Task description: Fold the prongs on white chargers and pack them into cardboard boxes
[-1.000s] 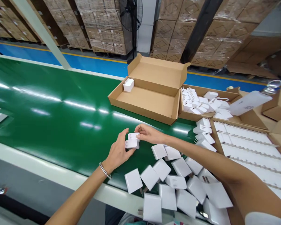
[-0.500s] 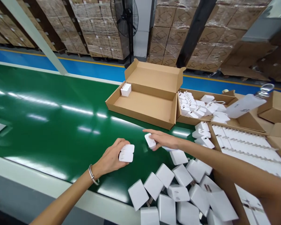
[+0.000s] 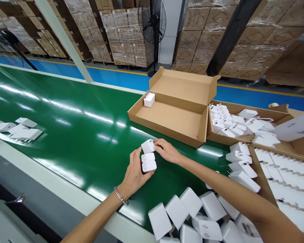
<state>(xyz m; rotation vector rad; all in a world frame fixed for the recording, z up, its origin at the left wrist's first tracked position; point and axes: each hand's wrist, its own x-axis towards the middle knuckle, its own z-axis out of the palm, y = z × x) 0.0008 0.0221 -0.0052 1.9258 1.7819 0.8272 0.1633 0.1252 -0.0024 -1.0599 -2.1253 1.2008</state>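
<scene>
Two white chargers (image 3: 148,162) sit side by side in the grip of my left hand (image 3: 136,173), over the green surface. A third white charger (image 3: 148,146) is pinched in the fingers of my right hand (image 3: 167,151), right against the upper end of that pair. Behind my hands, an open cardboard box (image 3: 167,130) has a small row of white chargers (image 3: 149,99) in its left back corner. Many loose white chargers (image 3: 176,211) lie in a heap below my right forearm.
More chargers (image 3: 22,129) lie on the green belt (image 3: 73,135) at the left. On the right are a cardboard box of loose chargers (image 3: 253,125), a short line of chargers (image 3: 243,165) and a tray filled with chargers in rows (image 3: 288,175). A pale post (image 3: 66,40) rises behind.
My right hand has brought its charger leftward against the two in my left hand. The view has shifted left, showing more chargers on the belt.
</scene>
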